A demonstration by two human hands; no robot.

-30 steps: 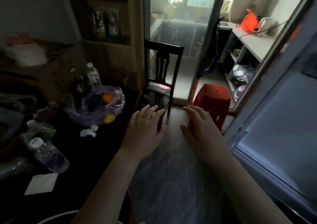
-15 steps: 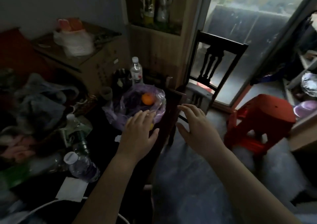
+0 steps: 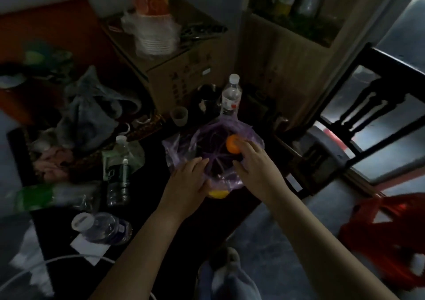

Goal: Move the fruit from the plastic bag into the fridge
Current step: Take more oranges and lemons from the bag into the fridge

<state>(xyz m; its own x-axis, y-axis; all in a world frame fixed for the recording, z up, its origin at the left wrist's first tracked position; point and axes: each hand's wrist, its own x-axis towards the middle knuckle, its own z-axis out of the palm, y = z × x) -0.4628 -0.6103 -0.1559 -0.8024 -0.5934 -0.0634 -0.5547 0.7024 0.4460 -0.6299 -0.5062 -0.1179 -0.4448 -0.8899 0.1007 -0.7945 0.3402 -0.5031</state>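
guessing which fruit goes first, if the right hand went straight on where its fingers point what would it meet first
Most likely the orange fruit in the purple plastic bag; the fingertips of the right hand look right beside it, depth unclear.

Left hand [image 3: 188,181], right hand [image 3: 255,165] at plastic bag [image 3: 179,149], orange [image 3: 232,143] inside

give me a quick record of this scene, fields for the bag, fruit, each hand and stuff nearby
bag: purple plastic bag, mouth open, on the dark table
fruit: orange fruit at the bag's mouth; yellow fruit at its near edge
left: left hand, fingers straight, rests on the bag's near side
right: right hand, fingertips at the orange fruit, no grip visible
nearby: upright water bottle behind the bag; lying bottle nearer the person
fridge: not in view
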